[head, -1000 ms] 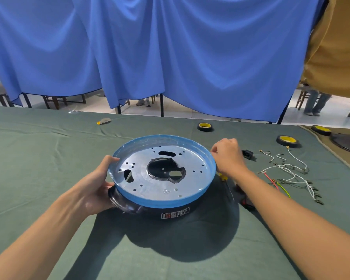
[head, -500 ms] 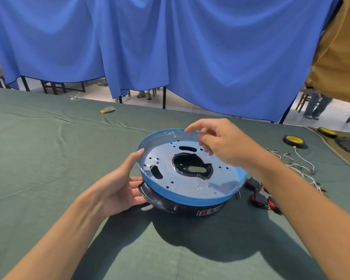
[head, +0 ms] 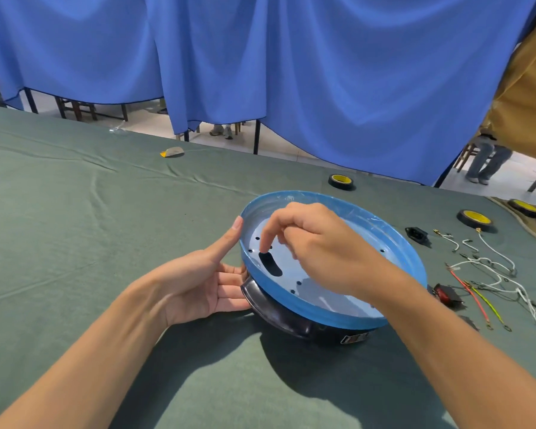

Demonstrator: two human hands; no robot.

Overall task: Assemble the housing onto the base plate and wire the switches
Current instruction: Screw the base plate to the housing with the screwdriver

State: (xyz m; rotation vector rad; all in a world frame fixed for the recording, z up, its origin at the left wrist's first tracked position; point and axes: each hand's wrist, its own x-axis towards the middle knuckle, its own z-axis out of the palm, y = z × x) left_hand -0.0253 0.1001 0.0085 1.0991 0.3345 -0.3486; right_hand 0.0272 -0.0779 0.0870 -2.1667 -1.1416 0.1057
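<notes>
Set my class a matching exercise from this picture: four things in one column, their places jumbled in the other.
Things
1. round metal plate with blue rim
2. shiny black plastic housing
3. red rocker switch
4. right hand

Places
a. on the green cloth, right of the plate
b. above the plate, index finger pointing down
c. beneath the plate
d. resting on the housing

Pairs: 1-d, 2-c, 3-a, 4-b.

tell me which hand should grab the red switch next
Right. The right hand hovers over the base plate, nearer the red switch; the left hand braces the housing on the opposite side.
</notes>
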